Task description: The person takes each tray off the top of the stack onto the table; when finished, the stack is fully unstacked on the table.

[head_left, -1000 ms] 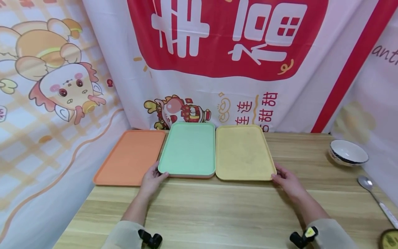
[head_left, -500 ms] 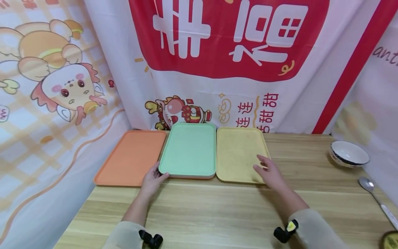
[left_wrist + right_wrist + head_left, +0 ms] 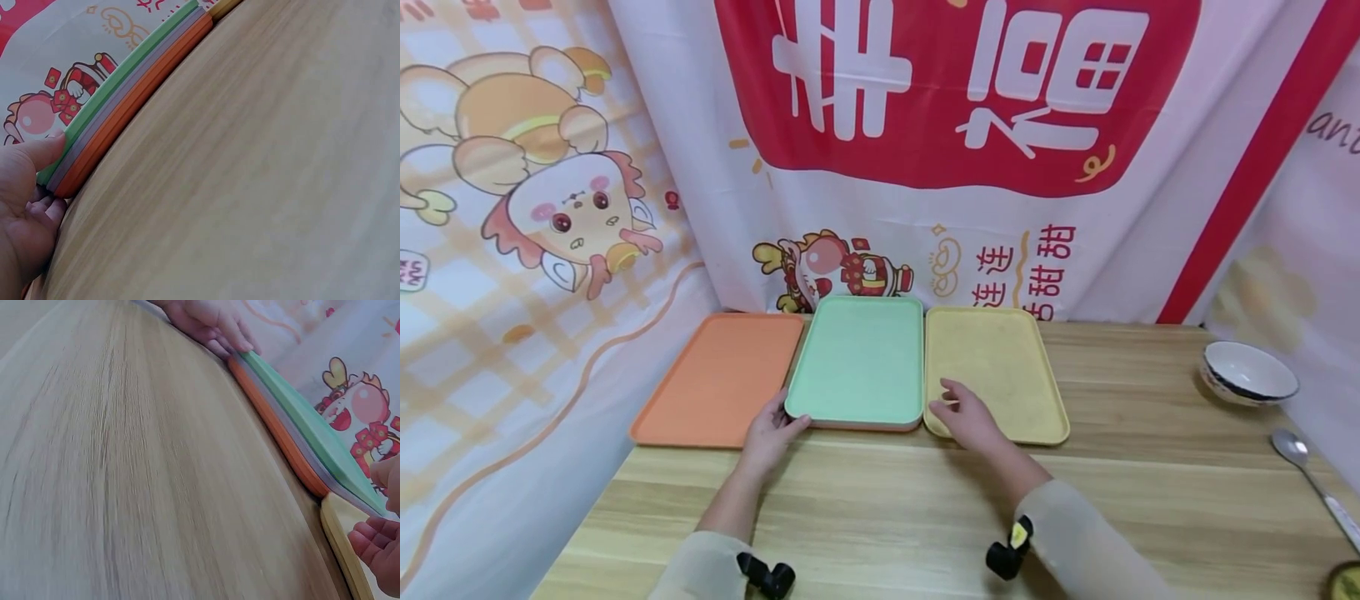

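Left hand [image 3: 767, 435] grips the near left corner of the green-topped tray stack [image 3: 859, 360] — right hand [image 3: 972, 421], fingers relaxed and unclasped, over the yellow tray [image 3: 1000, 358].

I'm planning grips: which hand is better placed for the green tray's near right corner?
Probably the right hand, free beside it, over the yellow tray; the left hand grips the green tray at left.

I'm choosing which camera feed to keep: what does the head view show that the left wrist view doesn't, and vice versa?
Only the head view: the right hand, bowl and spoon.
Only the left wrist view, distinctly: the lavender layer beneath the green tray.
Both: the left hand, green tray, yellow tray and wooden table.
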### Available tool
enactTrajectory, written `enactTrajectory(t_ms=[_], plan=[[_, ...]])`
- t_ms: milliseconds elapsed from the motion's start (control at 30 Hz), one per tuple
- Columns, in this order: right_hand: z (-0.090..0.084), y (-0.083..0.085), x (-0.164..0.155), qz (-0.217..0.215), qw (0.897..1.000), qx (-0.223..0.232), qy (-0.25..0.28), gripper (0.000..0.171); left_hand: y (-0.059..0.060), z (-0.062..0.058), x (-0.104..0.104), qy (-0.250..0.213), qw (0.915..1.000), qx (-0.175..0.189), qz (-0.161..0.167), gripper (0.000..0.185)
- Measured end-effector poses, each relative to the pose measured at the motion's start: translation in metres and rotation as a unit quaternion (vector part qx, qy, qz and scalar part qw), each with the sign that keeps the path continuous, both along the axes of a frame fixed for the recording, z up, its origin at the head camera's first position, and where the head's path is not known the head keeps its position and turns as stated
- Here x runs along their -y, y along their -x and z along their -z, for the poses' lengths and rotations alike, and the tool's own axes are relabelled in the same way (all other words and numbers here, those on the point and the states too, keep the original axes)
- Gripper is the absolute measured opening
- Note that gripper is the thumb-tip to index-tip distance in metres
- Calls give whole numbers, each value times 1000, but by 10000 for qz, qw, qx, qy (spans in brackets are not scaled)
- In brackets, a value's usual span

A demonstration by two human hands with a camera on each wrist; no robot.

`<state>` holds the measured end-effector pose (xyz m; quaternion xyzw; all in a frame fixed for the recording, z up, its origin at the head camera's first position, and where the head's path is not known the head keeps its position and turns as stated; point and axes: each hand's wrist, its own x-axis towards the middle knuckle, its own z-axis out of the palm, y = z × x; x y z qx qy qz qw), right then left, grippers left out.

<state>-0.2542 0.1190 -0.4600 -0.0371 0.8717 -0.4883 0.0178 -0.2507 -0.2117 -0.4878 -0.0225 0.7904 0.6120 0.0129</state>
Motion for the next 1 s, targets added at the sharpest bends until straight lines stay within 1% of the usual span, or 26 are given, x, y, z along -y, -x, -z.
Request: enactTrajectory(t_ms=[133,267,367,500,733,867,1000], plan=[[3,5,16,-45,9999,150,-10,58,1,1,1,-42,10000,-31,13,80],[6,9,24,-25,9995,294,-102,59,4,4,1,-83,9999,-73,31,80],[7,10,27,-38,9993,290,-231,57,4,4,-1,-94,9999,-100,12,80],[7,10,28,-79,9993,204,-309,54,1,1,-3,-133,9998,-149,28,80],[6,10,32,-11,9998,141,-123,52,1,1,-1,-95,9999,-95,2,81],[2,9,34,118,9999,120,37,54,2,1,1,-117,9999,-24,-37,80],[-1,7,37,270,9981,264,481,53,2,1,1,-188,9998,0,-45,79]])
